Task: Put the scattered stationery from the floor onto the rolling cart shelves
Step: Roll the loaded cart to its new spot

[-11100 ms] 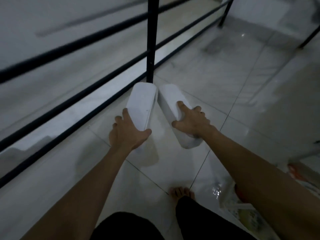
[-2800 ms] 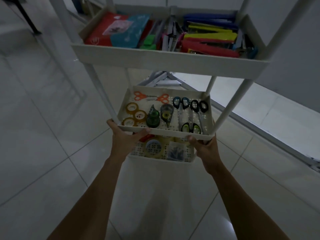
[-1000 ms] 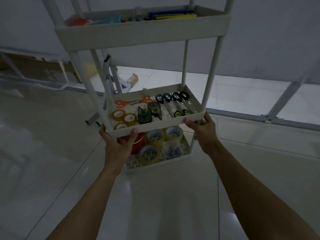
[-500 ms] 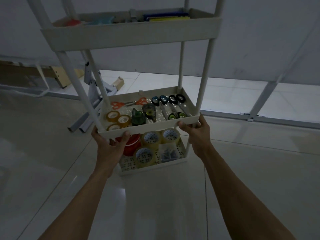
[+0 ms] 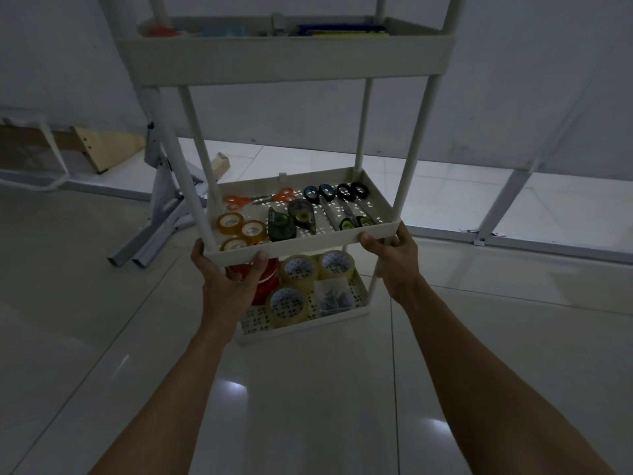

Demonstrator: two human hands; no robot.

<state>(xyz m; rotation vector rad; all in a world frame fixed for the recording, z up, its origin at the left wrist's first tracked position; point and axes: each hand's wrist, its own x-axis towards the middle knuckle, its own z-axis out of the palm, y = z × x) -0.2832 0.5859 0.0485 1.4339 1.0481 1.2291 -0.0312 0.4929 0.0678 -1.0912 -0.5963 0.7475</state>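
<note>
The person is gripping the middle shelf [image 5: 301, 246] of the white rolling cart [image 5: 284, 60] with both hands. The left hand [image 5: 227, 281] is clasping the near left corner, its fingers [image 5: 259, 265] curled over the front rim; the right hand [image 5: 394, 255] is clasping the near right corner by the post. Orange scissors [image 5: 257, 200], small tape rolls [image 5: 239, 226], tape dispensers [image 5: 291, 217] and black scissors [image 5: 337, 200] are lying on that shelf. Large tape rolls [image 5: 301, 282] are sitting on the bottom shelf [image 5: 359, 296], and the cart is standing on the tiled floor [image 5: 308, 389].
</note>
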